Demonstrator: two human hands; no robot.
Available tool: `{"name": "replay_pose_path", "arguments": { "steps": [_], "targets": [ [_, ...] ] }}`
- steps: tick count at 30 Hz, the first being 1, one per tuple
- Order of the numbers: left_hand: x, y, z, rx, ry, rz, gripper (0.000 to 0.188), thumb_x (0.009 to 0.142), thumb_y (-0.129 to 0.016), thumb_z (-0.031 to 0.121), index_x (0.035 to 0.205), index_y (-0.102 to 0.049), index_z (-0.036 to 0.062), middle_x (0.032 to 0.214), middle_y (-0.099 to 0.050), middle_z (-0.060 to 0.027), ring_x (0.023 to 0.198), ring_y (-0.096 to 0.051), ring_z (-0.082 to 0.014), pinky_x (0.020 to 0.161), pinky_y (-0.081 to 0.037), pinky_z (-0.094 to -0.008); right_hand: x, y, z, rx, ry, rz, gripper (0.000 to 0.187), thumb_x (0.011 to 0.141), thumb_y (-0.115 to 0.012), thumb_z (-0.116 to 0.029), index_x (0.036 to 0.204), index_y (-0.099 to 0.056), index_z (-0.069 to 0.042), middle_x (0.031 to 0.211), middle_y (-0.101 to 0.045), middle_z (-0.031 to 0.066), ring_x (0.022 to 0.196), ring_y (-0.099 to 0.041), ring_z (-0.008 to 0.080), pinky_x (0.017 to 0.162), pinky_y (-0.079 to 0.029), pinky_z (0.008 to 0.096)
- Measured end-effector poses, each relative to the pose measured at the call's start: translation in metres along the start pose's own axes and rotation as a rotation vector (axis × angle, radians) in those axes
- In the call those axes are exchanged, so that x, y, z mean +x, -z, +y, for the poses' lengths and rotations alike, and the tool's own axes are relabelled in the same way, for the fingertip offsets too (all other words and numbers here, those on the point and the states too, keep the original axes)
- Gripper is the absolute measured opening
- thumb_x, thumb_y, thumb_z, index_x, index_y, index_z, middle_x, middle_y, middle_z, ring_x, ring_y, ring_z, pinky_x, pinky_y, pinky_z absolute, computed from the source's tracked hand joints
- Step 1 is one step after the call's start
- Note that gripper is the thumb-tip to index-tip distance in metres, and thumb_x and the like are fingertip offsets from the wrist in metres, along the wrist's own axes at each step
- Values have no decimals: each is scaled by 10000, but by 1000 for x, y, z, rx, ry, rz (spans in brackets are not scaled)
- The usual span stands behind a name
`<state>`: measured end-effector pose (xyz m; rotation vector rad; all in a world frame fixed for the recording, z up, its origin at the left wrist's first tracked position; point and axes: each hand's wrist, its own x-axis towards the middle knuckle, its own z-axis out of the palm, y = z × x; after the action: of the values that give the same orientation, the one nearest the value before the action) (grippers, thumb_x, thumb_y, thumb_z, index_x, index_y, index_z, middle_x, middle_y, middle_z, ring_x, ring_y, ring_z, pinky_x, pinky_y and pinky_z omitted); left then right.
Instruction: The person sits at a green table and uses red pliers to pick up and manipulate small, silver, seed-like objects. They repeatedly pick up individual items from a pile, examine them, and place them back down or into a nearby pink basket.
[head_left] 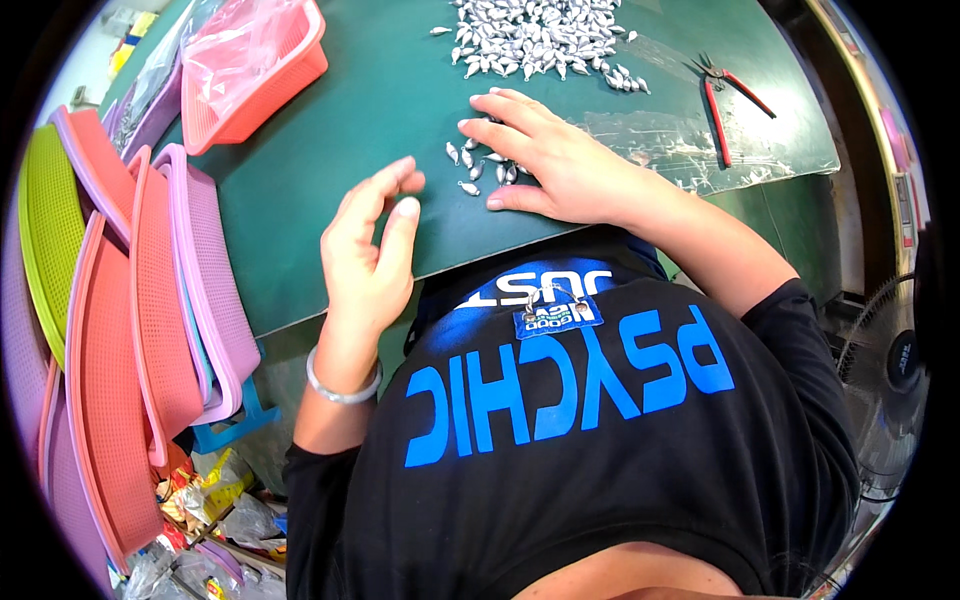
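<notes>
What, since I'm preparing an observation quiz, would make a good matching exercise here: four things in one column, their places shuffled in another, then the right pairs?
Things
1. Small cluster of silver, teardrop-shaped metal pieces
2. Red-handled metal pliers
3. Lime-green plastic basket
4. Pale, ring-shaped bangle

Places
A. Around the wrist of the left hand
B. Close beside the right hand, on the side toward the other hand
C. Lying with handles spread on the dark green tabletop
D. Among other plastic baskets at the picture's left

Pairs: 1-B; 2-C; 3-D; 4-A
</notes>
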<state>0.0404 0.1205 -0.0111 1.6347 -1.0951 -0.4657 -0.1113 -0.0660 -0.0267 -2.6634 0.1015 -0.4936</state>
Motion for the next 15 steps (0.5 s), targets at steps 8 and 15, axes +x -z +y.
{"name": "replay_pose_path", "arguments": {
  "steps": [8, 15],
  "targets": [
    [-62, 28, 5, -572, 422, -328, 230, 963, -537, 101, 1120, -642, -31, 974, -684, -104, 900, -637, -150, 759, -505, -253, 13, -15, 0, -51, 145, 60, 590, 774, -738, -351, 1254, -546, -67, 1335, -478, 192, 1273, -414, 398, 1065, -354, 460],
    [-71, -14, -46, -1143, 809, -273, 356, 967, -515, 139, 1233, -513, -98, 1160, -606, -228, 1102, -596, -297, 995, -480, -394, 12, -13, -4, -115, 63, 75, 489, 813, -705, -268, 1253, -567, -107, 1353, -473, 179, 1298, -392, 388, 1077, -344, 471]
  ]
}}
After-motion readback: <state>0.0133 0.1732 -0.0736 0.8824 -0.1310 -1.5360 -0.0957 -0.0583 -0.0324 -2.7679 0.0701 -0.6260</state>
